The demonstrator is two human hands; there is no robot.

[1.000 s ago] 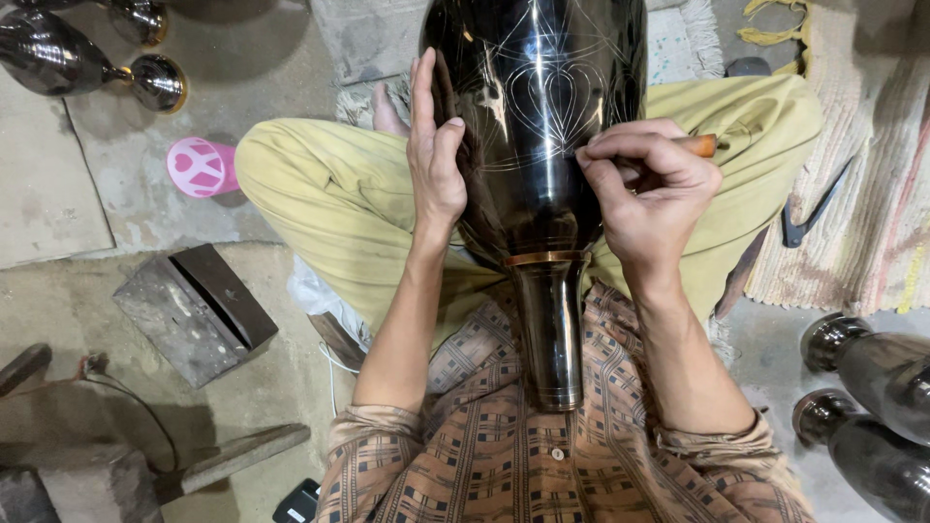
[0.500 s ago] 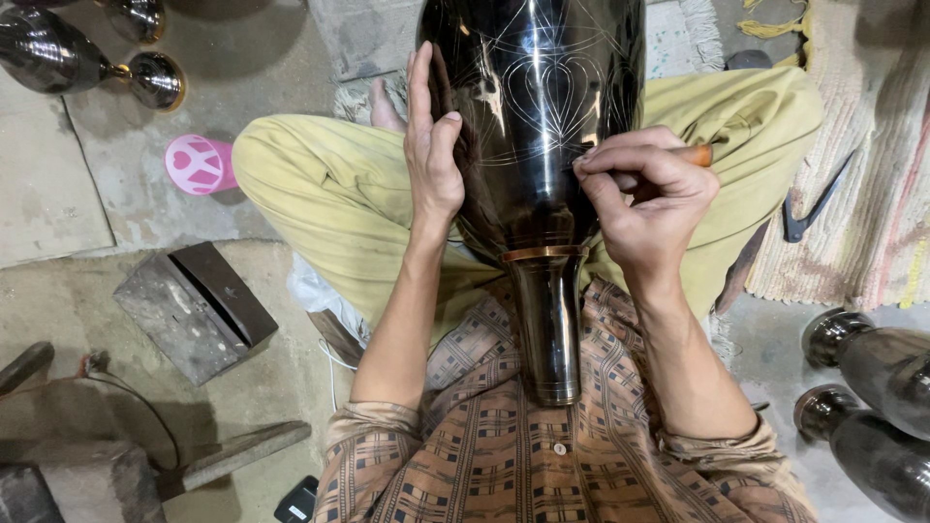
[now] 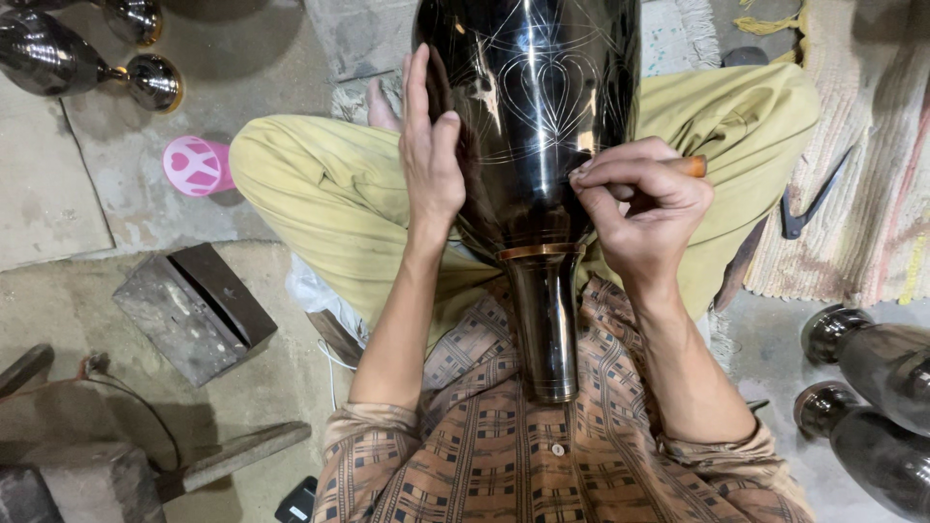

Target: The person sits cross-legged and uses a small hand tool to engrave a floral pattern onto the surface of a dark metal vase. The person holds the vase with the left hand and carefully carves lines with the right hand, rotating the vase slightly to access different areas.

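A large glossy black vase with fine engraved line patterns lies across my lap, its narrow neck pointing at my chest. My left hand rests flat against the vase's left side, fingers straight and upward. Against the lower right of the vase body, my right hand is closed around a small wooden-handled engraving tool. The tool's tip is hidden behind my fingers.
Two similar dark vases lie at the right edge, others at the top left. A pink round lid and a grey metal block sit on the concrete floor at left. Dark pliers lie on a striped rug.
My right hand has shifted slightly along the vase with the tool. The left hand stays pressed on the vase's side.
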